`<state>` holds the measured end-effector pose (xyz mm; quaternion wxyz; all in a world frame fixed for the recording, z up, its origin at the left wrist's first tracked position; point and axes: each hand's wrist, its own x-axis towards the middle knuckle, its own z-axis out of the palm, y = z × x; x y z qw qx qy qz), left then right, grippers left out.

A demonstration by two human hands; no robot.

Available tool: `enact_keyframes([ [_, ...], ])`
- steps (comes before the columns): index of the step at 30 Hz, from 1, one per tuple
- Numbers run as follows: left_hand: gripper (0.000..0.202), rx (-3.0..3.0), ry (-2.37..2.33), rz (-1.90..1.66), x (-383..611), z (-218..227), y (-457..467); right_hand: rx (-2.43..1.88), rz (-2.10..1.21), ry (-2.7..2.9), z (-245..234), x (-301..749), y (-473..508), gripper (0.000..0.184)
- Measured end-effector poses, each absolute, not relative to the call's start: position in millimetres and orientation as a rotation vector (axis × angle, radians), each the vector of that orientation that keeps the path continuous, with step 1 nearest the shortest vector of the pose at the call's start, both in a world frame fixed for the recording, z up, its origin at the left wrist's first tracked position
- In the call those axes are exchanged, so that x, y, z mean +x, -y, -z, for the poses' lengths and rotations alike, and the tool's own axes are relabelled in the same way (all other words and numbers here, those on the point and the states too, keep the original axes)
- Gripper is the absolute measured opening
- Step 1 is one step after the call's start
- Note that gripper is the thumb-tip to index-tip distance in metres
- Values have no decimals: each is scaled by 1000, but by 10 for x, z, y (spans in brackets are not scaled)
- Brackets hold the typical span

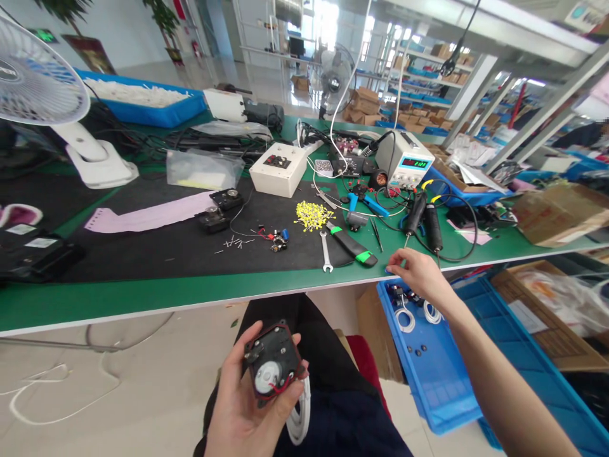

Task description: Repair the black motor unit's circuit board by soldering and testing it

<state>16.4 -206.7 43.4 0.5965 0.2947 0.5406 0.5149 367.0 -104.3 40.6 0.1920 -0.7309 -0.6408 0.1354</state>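
Observation:
My left hand [252,387] is closed around a black square motor housing [273,358] and holds it above my lap. A round silver motor and red wires show in the housing, and a coiled white cable [299,416] hangs beneath it. My right hand [416,266] is at the front edge of the green bench, fingers pinched together. A speck of blue shows at its fingertips, too small to name. Just beyond it are two black electric screwdrivers [432,225]. Left of it lie a green-and-black utility knife [353,245] and an open-end wrench [326,252].
A heap of yellow-tipped parts [311,216] sits on the black mat [157,254]. Behind are a white box [280,174] and a power supply [406,158]. Below the bench on the right, a blue tray [440,365] holds coiled white cables. A white fan [90,152] stands left.

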Motion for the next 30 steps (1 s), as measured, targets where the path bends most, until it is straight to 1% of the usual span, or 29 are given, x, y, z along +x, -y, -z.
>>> enact_keyframes([
  [3,92,750,-1251,-1182,221,-458,2092,-1968,-408,1622,-494,3394,1325,16],
  [6,92,831,-1222,-1170,282,-430,2102,-1832,-593,1546,-585,2909,1728,33],
  [7,90,884,-1234,-1157,296,-405,2101,-1774,-685,1559,-604,2724,1852,35],
  [8,86,962,-1256,-1147,305,-372,2096,-1684,-811,1574,-614,2542,1959,39],
  [10,72,1212,-1274,-1143,310,-291,2082,-1509,-1061,1534,-612,2229,2102,61],
  [11,64,1364,-1252,-1140,309,-248,2073,-1485,-1114,1510,-603,2113,2139,70],
  [12,58,1507,-1211,-1131,307,-206,2063,-1499,-1126,1478,-590,2029,2158,74],
  [13,57,1615,-1164,-1116,304,-170,2054,-1542,-1104,1448,-578,1977,2164,72],
  [14,60,1669,-1125,-1103,301,-140,2044,-1583,-1075,1414,-569,1951,2162,69],
  [16,67,1633,-1108,-1106,294,-107,2023,-1616,-1056,1350,-569,1960,2148,65],
  [17,65,1598,-1117,-1114,290,-106,2013,-1610,-1071,1339,-579,1981,2141,63],
  [18,56,1592,-1119,-1111,285,-114,2003,-1600,-1083,1339,-595,2005,2135,63],
  [20,29,1681,-1098,-1082,274,-147,1991,-1581,-1079,1375,-643,2046,2128,66],
  [21,20,1749,-1078,-1067,269,-166,1990,-1579,-1058,1404,-671,2059,2126,67],
  [22,18,1805,-1055,-1059,264,-183,1993,-1575,-1029,1444,-700,2068,2125,67],
  [24,21,1864,-1019,-1075,252,-206,2003,-1536,-975,1569,-759,2078,2126,64],
  [26,21,1890,-999,-1079,233,-218,2007,-1460,-952,1756,-820,2094,2135,64],
  [28,20,1902,-990,-1061,202,-229,1992,-1404,-932,1950,-882,2128,2152,72],
  [30,26,1911,-1010,-1055,163,-246,1960,-1406,-901,2095,-932,2178,2174,81],
])
